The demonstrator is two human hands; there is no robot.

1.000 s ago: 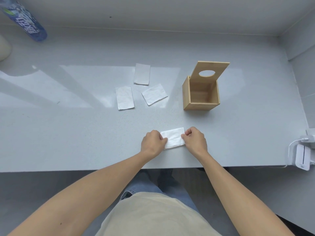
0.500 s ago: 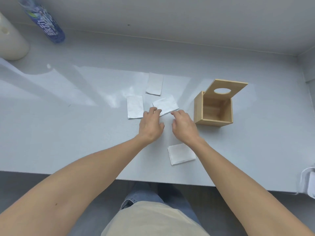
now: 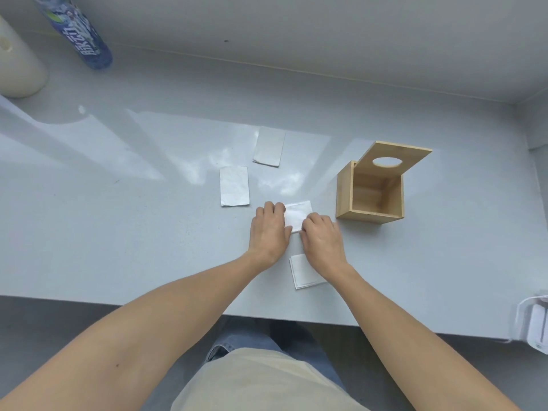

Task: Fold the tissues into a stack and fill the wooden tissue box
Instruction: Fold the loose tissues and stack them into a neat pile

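Both hands rest on one white tissue in the middle of the grey table. My left hand presses its left edge and my right hand pinches its near right corner. A folded tissue lies just behind my right wrist, near the table's front edge. Two more flat tissues lie farther back: one to the left and one beyond it. The wooden tissue box stands to the right, empty, with its holed lid tilted up and open.
A blue-labelled bottle and a cream cylinder stand at the back left. A white device with a cable sits at the table's front right corner. The table's front edge runs close to my body.
My hands left the folded tissue near the front edge, reached back to the angled tissue and drew it nearer; both now hold it. The camera view shifted.
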